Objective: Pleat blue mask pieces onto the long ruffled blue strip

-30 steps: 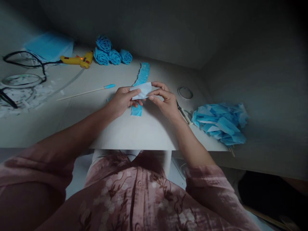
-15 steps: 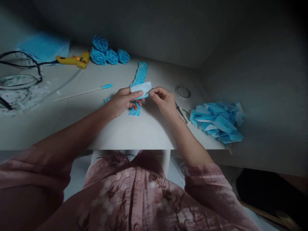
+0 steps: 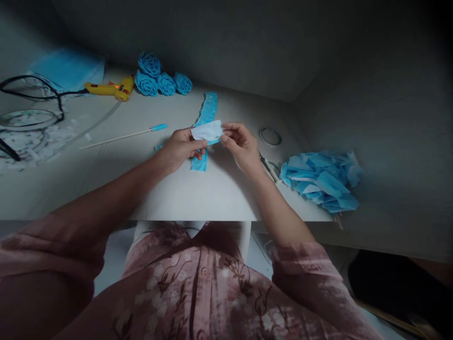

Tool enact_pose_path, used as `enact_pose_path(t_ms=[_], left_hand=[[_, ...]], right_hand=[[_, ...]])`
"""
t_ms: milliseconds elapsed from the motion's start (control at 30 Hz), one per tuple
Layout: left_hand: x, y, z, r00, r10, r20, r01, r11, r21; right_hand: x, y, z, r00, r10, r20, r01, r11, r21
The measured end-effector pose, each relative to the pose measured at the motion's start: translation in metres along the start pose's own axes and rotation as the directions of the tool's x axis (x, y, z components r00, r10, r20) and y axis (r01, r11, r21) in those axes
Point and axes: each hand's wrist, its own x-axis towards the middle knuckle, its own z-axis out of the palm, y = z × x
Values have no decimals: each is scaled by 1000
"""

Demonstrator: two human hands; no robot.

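My left hand (image 3: 179,149) and my right hand (image 3: 241,146) both pinch a small pale fabric piece (image 3: 208,131), holding it a little above the white table (image 3: 184,189). The left fingers grip its left edge, the right thumb and fingers its right edge. Under the hands a long blue fabric strip (image 3: 205,113) lies flat on the table, running away from me.
A heap of blue fabric pieces (image 3: 323,179) lies at the right, scissors (image 3: 269,167) beside it, a tape ring (image 3: 271,136) behind. At the back: several blue fabric roses (image 3: 159,78), a yellow glue gun (image 3: 113,89), a blue-tipped stick (image 3: 123,137). Cables and white scraps (image 3: 28,137) lie at the left.
My right hand's fingers have closed onto the right edge of the pale piece, and the piece has turned slightly. Both hands stay in about the same place.
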Motion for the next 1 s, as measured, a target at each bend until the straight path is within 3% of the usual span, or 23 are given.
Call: enact_pose_path(t_ms=[167,433,733,867,1000], left_hand=[[-2,0,0,1000,23,16,-24,998,53],[3,-8,-1,983,154,98,-166,977,132],[7,-4,-6,976,215,-37,-215,977,8],[6,-1,-7,969,202,-144,-215,974,-77],[4,1,-8,963,208,-172,-225,971,-86]], right_hand=[[2,2,-1,993,75,89,-78,996,36],[3,11,-3,966,127,226,-152,983,99],[5,12,1,983,101,155,-123,982,141],[6,11,1,992,112,56,-120,976,184],[8,11,-1,988,151,-42,-137,962,237]])
